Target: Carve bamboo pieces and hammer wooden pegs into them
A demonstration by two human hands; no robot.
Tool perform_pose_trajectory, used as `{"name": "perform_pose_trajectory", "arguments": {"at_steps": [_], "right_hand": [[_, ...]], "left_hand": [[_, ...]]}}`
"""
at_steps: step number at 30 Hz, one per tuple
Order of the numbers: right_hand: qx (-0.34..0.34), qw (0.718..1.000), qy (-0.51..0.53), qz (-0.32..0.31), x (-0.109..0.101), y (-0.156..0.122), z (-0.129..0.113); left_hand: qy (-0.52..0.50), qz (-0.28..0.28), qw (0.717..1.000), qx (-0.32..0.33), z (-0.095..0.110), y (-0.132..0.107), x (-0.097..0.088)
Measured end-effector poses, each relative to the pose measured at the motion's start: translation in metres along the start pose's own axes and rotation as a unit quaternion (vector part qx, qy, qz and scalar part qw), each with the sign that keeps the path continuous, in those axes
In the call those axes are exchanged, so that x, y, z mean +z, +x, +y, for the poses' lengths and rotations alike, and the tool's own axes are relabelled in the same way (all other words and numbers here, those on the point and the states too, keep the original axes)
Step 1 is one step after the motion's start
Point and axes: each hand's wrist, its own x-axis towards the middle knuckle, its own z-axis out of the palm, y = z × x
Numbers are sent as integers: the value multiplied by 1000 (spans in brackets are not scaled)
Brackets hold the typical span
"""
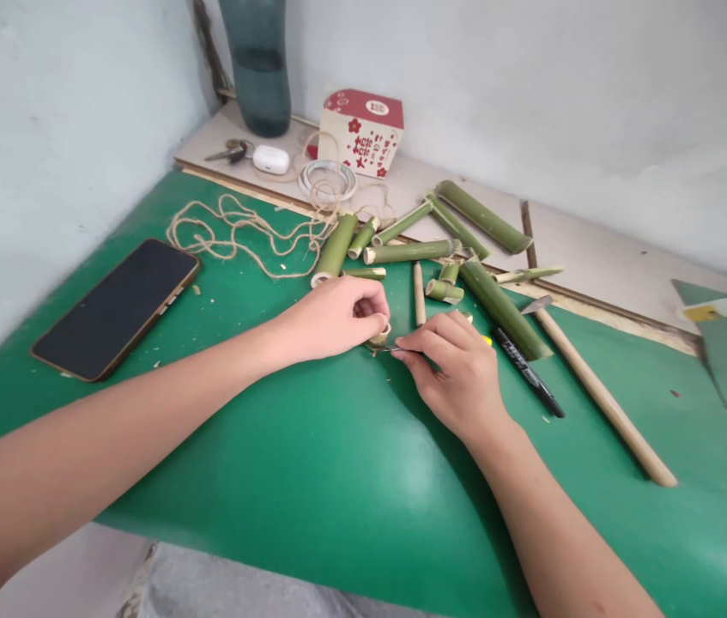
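Observation:
My left hand (351, 319) is closed on a short green bamboo piece (378, 338), its thumb and fingertips at the pale rim. The piece's lower end is close to the green tabletop (273, 446). From the right, my right hand (457, 367) pinches a thin, dark metal tool (390, 348) whose tip meets the bamboo piece. Most of that tool is hidden by the fingers, so its kind is unclear. A bit of yellow (487, 340) shows behind the right hand; I cannot tell whether it belongs to the tool.
Several cut bamboo lengths (411, 251) lie beyond my hands. To the right are a black marker (529, 373) and a hammer (604, 395) with a wooden handle. Left are a phone (117, 309) and loose twine (234, 225). A tape roll (328, 182), box (363, 133) and bottle (263, 69) stand behind.

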Motion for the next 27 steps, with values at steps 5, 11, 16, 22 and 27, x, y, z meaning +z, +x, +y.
{"name": "perform_pose_trajectory", "arguments": {"at_steps": [5, 11, 16, 22, 27], "right_hand": [[6, 1000, -23, 5, 3, -1, -1], [21, 999, -36, -19, 4, 1, -2], [19, 995, -66, -74, 2, 4, -2], [17, 996, -48, -77, -2, 0, 0], [11, 999, -16, -40, -4, -2, 1]], "left_hand": [[-2, 10, 1000, 0, -2, 1, 1], [-3, 7, 1000, -1, -1, 0, 1], [-8, 0, 1000, -13, 0, 0, 1], [-31, -11, 999, -17, -1, 1, 1], [-34, -11, 999, -11, -3, 1, 1]]}}
